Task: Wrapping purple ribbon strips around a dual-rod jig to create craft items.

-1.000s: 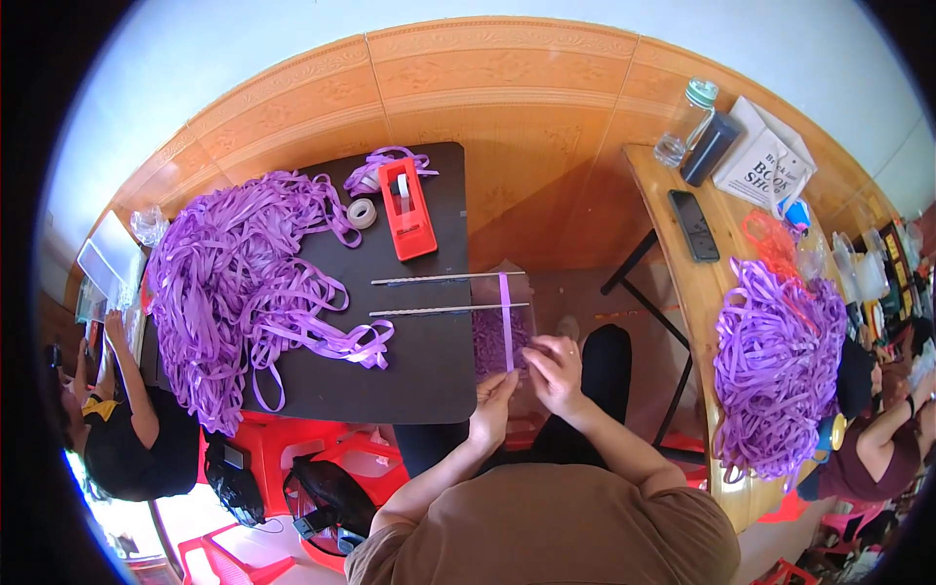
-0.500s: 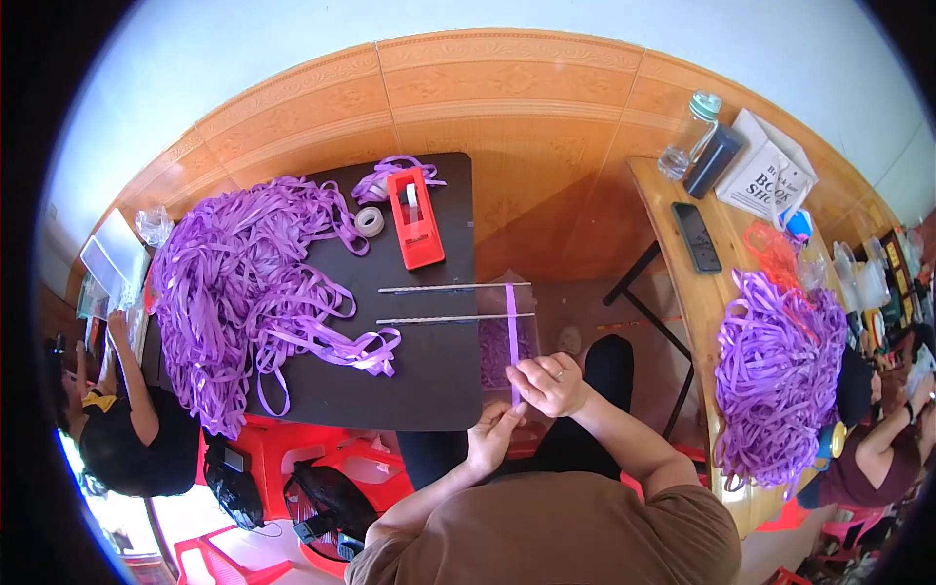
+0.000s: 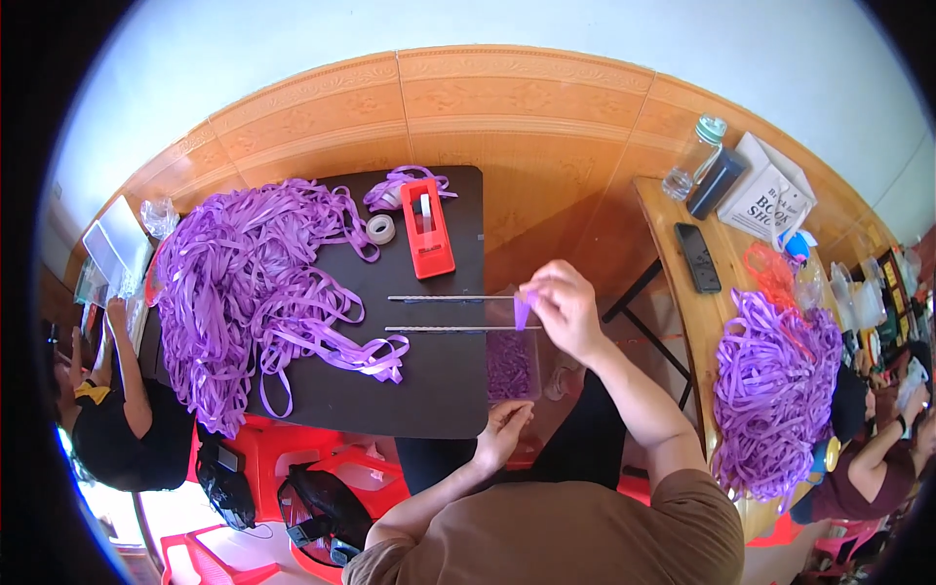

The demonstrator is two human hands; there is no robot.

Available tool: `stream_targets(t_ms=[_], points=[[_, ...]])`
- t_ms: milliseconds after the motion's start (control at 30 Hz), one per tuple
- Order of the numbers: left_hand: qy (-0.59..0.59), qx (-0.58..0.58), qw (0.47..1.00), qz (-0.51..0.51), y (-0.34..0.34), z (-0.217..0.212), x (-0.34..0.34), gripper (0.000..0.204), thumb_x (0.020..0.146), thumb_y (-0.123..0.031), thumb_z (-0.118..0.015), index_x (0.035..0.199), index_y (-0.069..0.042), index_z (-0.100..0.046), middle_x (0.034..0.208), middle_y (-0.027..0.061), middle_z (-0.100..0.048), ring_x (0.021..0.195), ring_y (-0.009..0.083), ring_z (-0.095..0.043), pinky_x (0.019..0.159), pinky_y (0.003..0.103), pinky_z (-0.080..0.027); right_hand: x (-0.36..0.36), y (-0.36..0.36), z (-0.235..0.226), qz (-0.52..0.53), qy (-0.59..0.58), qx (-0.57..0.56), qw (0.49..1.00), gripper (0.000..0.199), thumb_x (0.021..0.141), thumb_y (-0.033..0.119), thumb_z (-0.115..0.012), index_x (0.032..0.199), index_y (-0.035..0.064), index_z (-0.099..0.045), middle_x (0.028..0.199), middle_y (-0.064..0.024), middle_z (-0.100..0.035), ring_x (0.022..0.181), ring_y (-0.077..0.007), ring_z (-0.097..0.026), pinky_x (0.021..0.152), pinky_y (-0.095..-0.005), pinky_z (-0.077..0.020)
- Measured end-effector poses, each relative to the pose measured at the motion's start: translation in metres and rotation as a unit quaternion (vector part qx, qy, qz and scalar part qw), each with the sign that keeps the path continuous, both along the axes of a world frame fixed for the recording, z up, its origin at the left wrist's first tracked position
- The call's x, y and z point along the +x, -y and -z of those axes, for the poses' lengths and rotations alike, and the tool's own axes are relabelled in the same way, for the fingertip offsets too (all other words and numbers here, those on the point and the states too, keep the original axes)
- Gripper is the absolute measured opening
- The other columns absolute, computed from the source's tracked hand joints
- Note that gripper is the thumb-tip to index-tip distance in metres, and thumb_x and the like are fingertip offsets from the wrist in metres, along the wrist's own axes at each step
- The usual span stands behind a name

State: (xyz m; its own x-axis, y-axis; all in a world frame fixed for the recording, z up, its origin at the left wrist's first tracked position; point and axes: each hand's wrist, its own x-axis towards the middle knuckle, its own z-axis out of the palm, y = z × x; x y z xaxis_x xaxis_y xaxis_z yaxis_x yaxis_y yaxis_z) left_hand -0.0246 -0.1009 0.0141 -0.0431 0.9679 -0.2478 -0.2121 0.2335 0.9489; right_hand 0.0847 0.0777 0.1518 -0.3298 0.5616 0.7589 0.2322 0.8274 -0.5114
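Pinching a purple ribbon piece [image 3: 522,310] above the black desk [image 3: 439,390].
Head view: right hand [image 3: 565,310] fingers closed on the ribbon, over a clear box [image 3: 514,363]; left hand [image 3: 502,434] half-curled, empty, at the desk edge below; two metal rods [image 3: 439,314] lie left.

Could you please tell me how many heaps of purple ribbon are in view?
2: a large heap of purple ribbon on the black table's left side, and another purple heap on the wooden table to the right. More may be hidden.

Ribbon piece [image 3: 522,310] mostly within right hand [image 3: 565,310]
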Motion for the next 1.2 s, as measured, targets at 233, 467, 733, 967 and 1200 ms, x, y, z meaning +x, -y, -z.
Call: stream_targets(t_ms=[233, 467, 733, 967, 1200], points=[[-0.008, 0.062, 0.997, -0.052, -0.042, 0.001, 0.016, 0.028, 0.092, -0.009, -0.059, 0.119, -0.001, -0.058, 0.099, 0.0045, -0.064, 0.088, 0.0076, -0.057, 0.079, 0.021, -0.046, -0.002, -0.073, 0.052, -0.133, -0.014, -0.339, 0.931, 0.013, 0.079, 0.003, -0.072, 0.069, -0.0029, -0.066, 0.066, -0.0004, -0.056, 0.064, -0.0066, -0.05, 0.056, -0.0238, -0.0375], [-0.044, 0.147, 0.975, -0.16, -0.09, -0.017, 0.017, 0.032, 0.094, -0.008, -0.053, 0.126, -0.002, -0.053, 0.106, 0.004, -0.059, 0.087, 0.0085, -0.051, 0.08, 0.021, -0.041, -0.009, -0.066, 0.081, -0.107, -0.092, -0.558, 0.817, 0.013, 0.078, 0.008, -0.073, 0.067, 0.002, -0.068, 0.065, -0.001, -0.063, 0.059, -0.0066, -0.053, 0.055, -0.0226, -0.0391], [0.038, 0.195, 0.952, -0.234, -0.143, -0.014, 0.024, 0.039, 0.097, -0.013, -0.052, 0.134, -0.002, -0.044, 0.128, 0.0042, -0.051, 0.113, 0.0151, -0.049, 0.09, 0.025, -0.043, -0.007, -0.023, 0.103, -0.114, -0.242, -0.743, 0.614, 0.014, 0.085, 0.006, -0.058, 0.093, 0.0, -0.067, 0.085, -0.0088, -0.066, 0.077, -0.0206, -0.063, 0.071, -0.0342, -0.0514], [0.176, 0.204, 0.938, -0.216, -0.137, -0.008, 0.03, 0.018, 0.092, -0.012, -0.06, 0.106, -0.005, -0.066, 0.102, 0.0055, -0.067, 0.086, 0.0116, -0.062, 0.08, 0.024, -0.047, 0.01, 0.001, 0.129, -0.168, -0.308, -0.704, 0.617, 0.016, 0.086, 0.005, -0.061, 0.101, 0.0008, -0.064, 0.097, -0.0101, -0.065, 0.087, -0.0203, -0.063, 0.081, -0.0331, -0.0499], [0.259, 0.144, 0.935, -0.195, -0.118, -0.027, 0.029, 0.021, 0.092, -0.003, -0.052, 0.106, -0.001, -0.066, 0.107, 0.0106, -0.066, 0.098, 0.017, -0.06, 0.089, 0.029, -0.046, 0.022, 0.038, 0.105, -0.182, -0.265, -0.547, 0.773, 0.023, 0.084, -0.002, -0.057, 0.107, -0.0031, -0.063, 0.098, -0.0075, -0.066, 0.09, -0.0139, -0.062, 0.083, -0.0258, -0.048]])
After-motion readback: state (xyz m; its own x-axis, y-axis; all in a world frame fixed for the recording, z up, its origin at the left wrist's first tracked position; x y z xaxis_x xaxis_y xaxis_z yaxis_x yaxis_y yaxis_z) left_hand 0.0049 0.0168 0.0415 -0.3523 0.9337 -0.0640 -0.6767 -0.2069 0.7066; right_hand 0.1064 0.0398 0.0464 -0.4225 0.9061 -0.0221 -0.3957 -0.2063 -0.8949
